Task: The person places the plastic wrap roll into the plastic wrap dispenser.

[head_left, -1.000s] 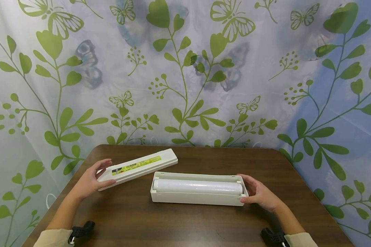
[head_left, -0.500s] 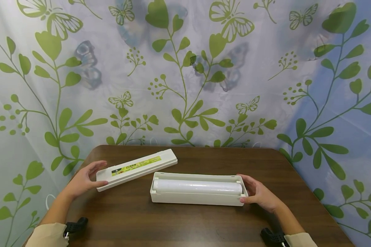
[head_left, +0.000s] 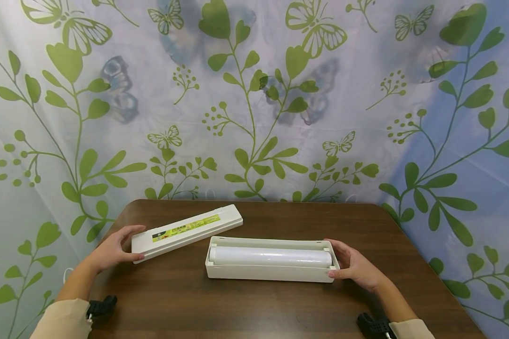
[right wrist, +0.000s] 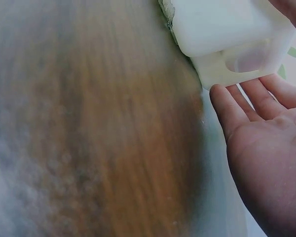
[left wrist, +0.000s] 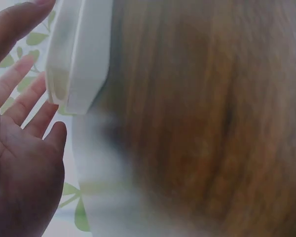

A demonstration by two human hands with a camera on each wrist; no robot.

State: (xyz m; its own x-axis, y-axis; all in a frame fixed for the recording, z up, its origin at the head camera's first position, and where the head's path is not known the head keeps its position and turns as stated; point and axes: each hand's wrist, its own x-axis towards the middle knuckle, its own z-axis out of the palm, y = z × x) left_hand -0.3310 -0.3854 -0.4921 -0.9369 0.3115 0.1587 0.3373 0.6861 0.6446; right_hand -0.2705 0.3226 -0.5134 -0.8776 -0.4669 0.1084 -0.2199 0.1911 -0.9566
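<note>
A long white plastic dispenser box (head_left: 271, 273) lies uncovered on the table, a roll of cling film (head_left: 271, 256) inside it. My right hand (head_left: 356, 266) holds the box's right end, thumb on the front corner and fingers round the back. Left of the box, the white lid (head_left: 212, 226) with its yellow-green label (head_left: 185, 228) lies slanted on the table. My left hand (head_left: 112, 249) is spread about the lid's left end, thumb by the front corner. In the left wrist view its fingers (left wrist: 27, 106) look loosely extended beside the lid's end.
The brown wooden table (head_left: 220, 310) reaches back to a curtain (head_left: 174, 155) printed with green leaves and butterflies. A black wrist strap (head_left: 102, 306) sits at the left sleeve and another black strap (head_left: 373, 325) at the right.
My left hand has drawn back to the left, from over the lid's end to its very edge. Lid, box and right hand look unmoved.
</note>
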